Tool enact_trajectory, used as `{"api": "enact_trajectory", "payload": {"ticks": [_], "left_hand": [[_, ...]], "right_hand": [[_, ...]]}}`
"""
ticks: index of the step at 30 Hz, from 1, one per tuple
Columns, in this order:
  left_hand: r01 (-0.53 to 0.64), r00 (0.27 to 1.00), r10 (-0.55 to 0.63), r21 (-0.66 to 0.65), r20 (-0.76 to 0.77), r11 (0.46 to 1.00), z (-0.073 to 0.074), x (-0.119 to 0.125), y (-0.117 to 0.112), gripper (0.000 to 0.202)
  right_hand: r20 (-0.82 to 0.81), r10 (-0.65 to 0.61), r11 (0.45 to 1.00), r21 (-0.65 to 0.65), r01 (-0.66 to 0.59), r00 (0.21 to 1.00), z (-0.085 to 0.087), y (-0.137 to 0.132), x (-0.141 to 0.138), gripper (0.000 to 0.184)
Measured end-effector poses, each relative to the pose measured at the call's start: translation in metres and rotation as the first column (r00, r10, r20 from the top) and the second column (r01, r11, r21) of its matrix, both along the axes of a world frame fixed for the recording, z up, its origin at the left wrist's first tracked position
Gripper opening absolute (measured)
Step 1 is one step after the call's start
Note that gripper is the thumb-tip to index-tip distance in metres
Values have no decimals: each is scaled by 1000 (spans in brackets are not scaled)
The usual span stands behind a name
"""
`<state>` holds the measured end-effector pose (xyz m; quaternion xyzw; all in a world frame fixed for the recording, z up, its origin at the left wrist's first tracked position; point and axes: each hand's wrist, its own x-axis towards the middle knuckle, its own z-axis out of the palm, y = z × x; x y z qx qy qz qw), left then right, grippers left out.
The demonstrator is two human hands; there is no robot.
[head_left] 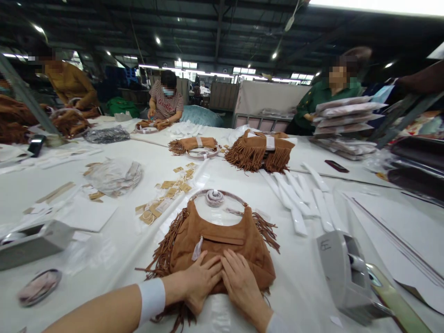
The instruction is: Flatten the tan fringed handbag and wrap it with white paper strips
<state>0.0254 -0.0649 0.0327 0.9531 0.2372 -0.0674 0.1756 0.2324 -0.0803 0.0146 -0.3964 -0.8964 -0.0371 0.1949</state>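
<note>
The brown bag (222, 223) lies on the white table (298, 277), fringe (169, 245) at both sides. The left hand (204, 281) and right hand (242, 283) rest on its lower front, visible fingers extended, gripping nothing (the 2 hands lie side by side). This looks like a smoothing step; the next move calls for light, even pressure.

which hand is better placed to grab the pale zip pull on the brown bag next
Probably the left hand: it rests on the brown bag right by the pale zip pull. The right hand also lies on the bag, but farther from the pull.
</note>
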Motion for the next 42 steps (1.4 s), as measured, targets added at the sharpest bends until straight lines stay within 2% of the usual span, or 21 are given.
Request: {"api": "enact_trajectory", "payload": {"ticks": [3, 6, 9, 12, 15, 21, 23, 25, 27, 29, 31, 33, 37, 39, 42], "left_hand": [[-23, 999, 24, -36, 24, 999, 3, 2, 0, 103], [-47, 995, 56, -115, 77, 992, 6, 3, 4, 105], [-114, 980, 137, -158, 146, 981, 2, -5, 8, 85], [-257, 948, 265, -72, 174, 964, -12, -23, 7, 66], [-304, 939, 299, 5, 168, 953, -19, -31, 4, 64], [-368, 906, 344, 60, 249, 928, 5, -1, 6, 65], [-328, 918, 302, 63, 258, 942, 3, 5, 8, 69], [-296, 932, 280, 37, 232, 954, -7, 3, 9, 68], [-291, 934, 279, 22, 223, 956, -20, -1, 10, 66], [-296, 930, 278, 42, 241, 954, -29, -5, 10, 63], [-297, 928, 270, 74, 257, 952, -34, -7, 10, 62], [-299, 926, 265, 97, 269, 949, -36, -7, 10, 61], [-312, 914, 272, 95, 301, 945, -38, -6, 10, 63], [-313, 909, 272, 85, 315, 946, -38, -6, 11, 63], [-323, 902, 280, 83, 329, 943, -37, -7, 11, 64]], "right_hand": [[114, 8, 1000, 18, -10, 993, -1, 7, 7, 39], [158, 3, 999, 34, -9, 987, -4, 8, 12, 46], [192, 5, 999, 38, -13, 981, -8, 8, 14, 56], [214, 13, 999, 25, -19, 977, -11, 8, 16, 60], [235, 16, 999, 41, -26, 972, -10, 9, 16, 58], [250, 16, 993, 112, -45, 968, -10, 6, 17, 54], [227, 42, 994, 92, -65, 973, -10, 6, 17, 52], [154, 67, 997, 18, -71, 986, -7, 10, 17, 48], [7, 3, 994, -109, -2, 1000, 2, 23, 15, 41], [-104, -181, 956, -254, 150, 978, 14, 48, 9, 36], [-109, -371, 887, -336, 317, 922, 26, 83, 0, 33], [-53, -478, 830, -355, 431, 877, 32, 120, -12, 31], [57, -581, 738, -384, 555, 812, 24, 172, -41, 27], [78, -584, 716, -419, 558, 808, 14, 183, -51, 28], [72, -553, 697, -506, 508, 830, 4, 188, -55, 17]]}}
